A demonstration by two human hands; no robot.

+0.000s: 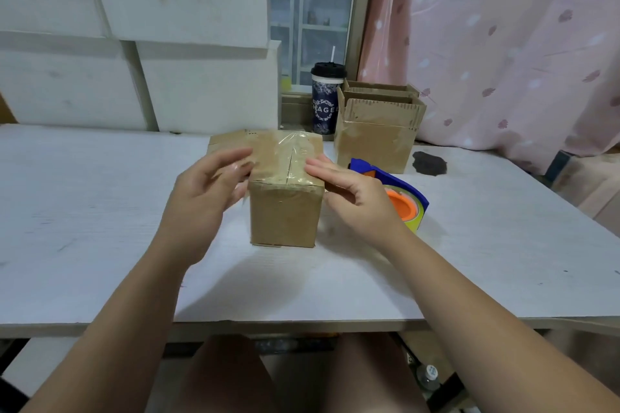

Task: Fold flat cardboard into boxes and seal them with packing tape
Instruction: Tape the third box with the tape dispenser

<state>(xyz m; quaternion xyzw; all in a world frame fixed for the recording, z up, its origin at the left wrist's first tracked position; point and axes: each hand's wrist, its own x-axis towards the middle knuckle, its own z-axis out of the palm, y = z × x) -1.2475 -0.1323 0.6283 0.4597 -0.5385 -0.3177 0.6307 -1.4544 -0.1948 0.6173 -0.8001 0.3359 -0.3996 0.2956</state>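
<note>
taped box (283, 208) | between left hand (198, 198) and right hand (355, 194) fingers

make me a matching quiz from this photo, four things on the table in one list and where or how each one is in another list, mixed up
1 taped box
2 tape dispenser
3 cup
4 open boxes

A by the window, straw in lid
B between both hands
C beside the curtain, flaps up
D behind the right hand

Pairs: 1-B, 2-D, 3-A, 4-C
</note>
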